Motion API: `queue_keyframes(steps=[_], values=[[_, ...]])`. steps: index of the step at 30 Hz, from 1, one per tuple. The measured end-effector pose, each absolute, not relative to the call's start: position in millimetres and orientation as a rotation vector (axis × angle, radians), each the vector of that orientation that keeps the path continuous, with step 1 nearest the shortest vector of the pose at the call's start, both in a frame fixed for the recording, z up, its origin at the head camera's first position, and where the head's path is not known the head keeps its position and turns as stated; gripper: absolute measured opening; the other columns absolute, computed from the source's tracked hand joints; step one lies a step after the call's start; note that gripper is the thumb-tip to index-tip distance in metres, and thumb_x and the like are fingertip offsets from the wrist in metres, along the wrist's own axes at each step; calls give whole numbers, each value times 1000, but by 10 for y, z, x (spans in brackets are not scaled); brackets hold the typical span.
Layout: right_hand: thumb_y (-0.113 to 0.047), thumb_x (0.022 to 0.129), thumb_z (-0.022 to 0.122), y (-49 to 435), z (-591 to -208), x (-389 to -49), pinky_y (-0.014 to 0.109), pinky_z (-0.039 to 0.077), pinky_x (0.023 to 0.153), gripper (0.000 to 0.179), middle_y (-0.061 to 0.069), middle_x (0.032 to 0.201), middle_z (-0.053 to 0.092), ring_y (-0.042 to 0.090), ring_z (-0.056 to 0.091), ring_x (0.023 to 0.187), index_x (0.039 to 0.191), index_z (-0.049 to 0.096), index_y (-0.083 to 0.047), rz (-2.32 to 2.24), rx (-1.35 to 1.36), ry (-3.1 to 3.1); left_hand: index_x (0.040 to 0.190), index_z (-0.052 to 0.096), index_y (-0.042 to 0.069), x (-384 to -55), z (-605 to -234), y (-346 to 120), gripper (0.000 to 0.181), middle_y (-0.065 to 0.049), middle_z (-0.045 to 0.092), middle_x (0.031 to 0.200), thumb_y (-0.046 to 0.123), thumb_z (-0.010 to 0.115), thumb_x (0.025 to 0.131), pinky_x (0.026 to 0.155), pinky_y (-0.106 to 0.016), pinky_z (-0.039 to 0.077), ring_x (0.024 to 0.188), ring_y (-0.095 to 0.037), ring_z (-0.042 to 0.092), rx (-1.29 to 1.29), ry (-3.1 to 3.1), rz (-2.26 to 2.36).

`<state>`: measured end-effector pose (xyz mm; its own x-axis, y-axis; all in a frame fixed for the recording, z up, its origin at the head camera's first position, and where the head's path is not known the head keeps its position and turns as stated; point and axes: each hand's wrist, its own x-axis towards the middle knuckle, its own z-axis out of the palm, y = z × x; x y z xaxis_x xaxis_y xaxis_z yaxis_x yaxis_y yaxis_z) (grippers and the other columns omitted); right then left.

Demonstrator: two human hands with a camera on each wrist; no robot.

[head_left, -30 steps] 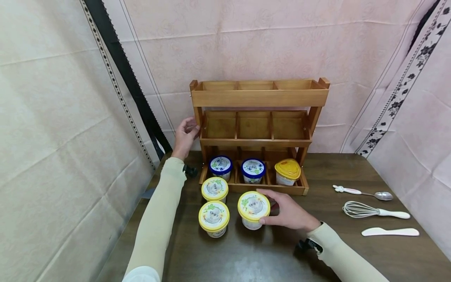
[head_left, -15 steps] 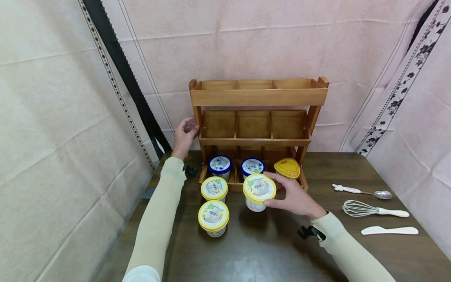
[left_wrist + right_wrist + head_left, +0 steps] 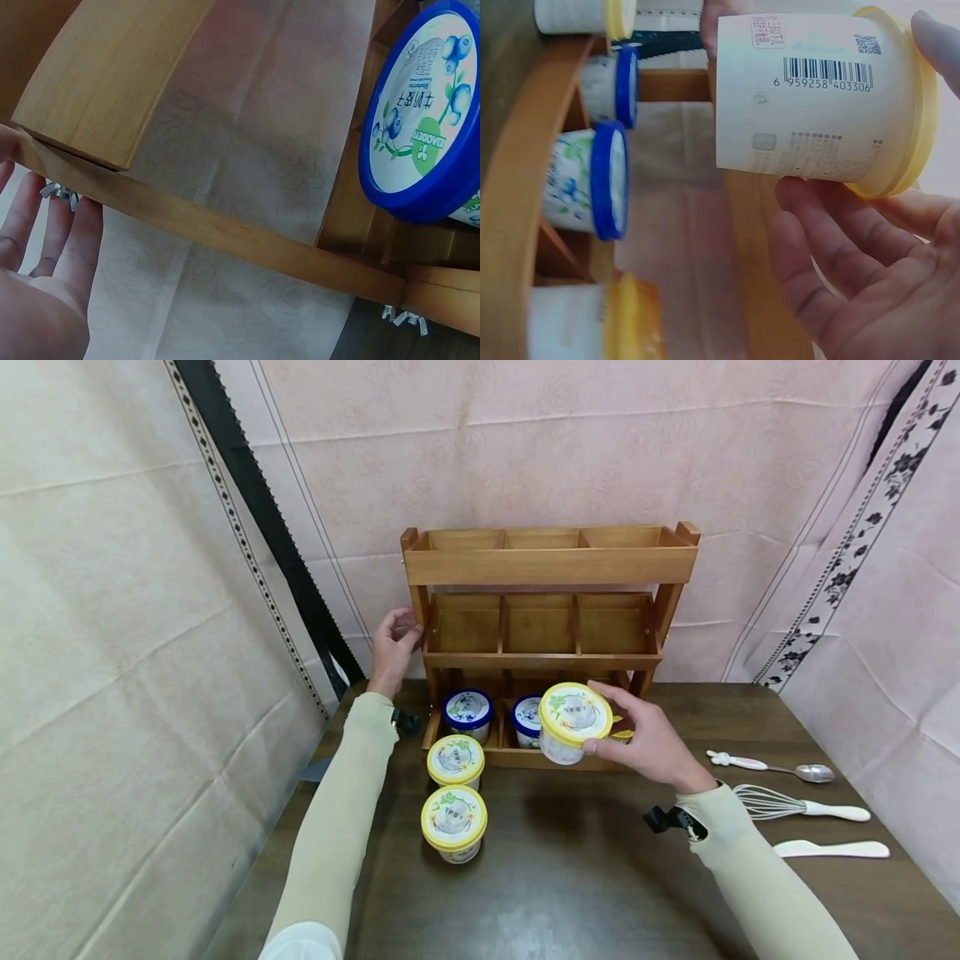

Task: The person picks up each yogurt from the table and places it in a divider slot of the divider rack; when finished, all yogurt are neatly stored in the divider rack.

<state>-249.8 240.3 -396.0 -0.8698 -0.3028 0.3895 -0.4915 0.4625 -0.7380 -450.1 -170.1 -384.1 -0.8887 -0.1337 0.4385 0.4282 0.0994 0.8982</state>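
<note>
My right hand (image 3: 652,743) grips a tub with a yellow lid (image 3: 575,714) by its lid and side, held up in front of the bottom tier of a wooden rack (image 3: 551,567). The right wrist view shows the tub's printed white side (image 3: 795,112) with a barcode. My left hand (image 3: 393,647) holds the rack's left side post (image 3: 217,229), its fingers beside a wing nut (image 3: 60,195). On the bottom tier sit two blue-lidded tubs, the left one (image 3: 468,710) and the middle one (image 3: 527,718); a yellow-topped container (image 3: 634,322) is mostly hidden in the head view.
Two more yellow-lidded tubs stand on the dark table (image 3: 570,893), one (image 3: 456,760) close before the rack, the other (image 3: 453,820) nearer. A spoon (image 3: 772,767), a whisk (image 3: 795,806) and a white knife (image 3: 832,850) lie to the right. Cloth (image 3: 562,443) hangs behind.
My right hand has lifted the yellow-lidded tub off the table and carried it forward and right, towards the bottom tier. My left hand has stayed at the rack's side post.
</note>
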Motion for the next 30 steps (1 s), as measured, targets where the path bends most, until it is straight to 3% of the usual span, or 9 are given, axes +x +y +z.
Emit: queue_keyframes(steps=[6,15,24,27,30], values=[[-23,88,88,2487,-3745,-2581,25,59,83,82,6,140,64,25,65,102,159,48,-20,1376,618,-2477,134,65,15,-4495,-3853,-1713,32,-6,65,123,17,68,102,98,-37,57,111,-24,64,-289,-2007,-1727],[-29,92,84,2600,-3521,-2722,22,60,84,80,5,139,62,26,64,106,161,43,-22,1396,518,-2475,134,65,13,-4497,-3865,-1723,33,-10,66,125,19,69,102,102,-39,57,115,-26,66,-291,-2029,-1678],[-38,94,82,2699,-3392,-2901,11,53,87,84,6,143,59,22,60,113,164,38,-20,1369,427,-2455,133,66,14,-4496,-3860,-1720,32,-10,67,126,21,70,102,102,-40,57,114,-26,65,-317,-2017,-1686],[-39,93,81,2732,-3359,-2978,15,53,88,86,8,143,58,22,60,114,164,37,-18,1340,394,-2439,133,67,14,-4502,-3866,-1721,32,-10,67,125,20,70,102,102,-38,57,114,-26,66,-322,-2016,-1687],[-41,93,82,2762,-3320,-3046,30,51,101,89,10,149,56,24,58,123,165,36,-17,1334,354,-2414,133,67,14,-4500,-3862,-1721,32,-10,67,126,20,70,102,102,-38,57,115,-26,66,-330,-2011,-1691]])
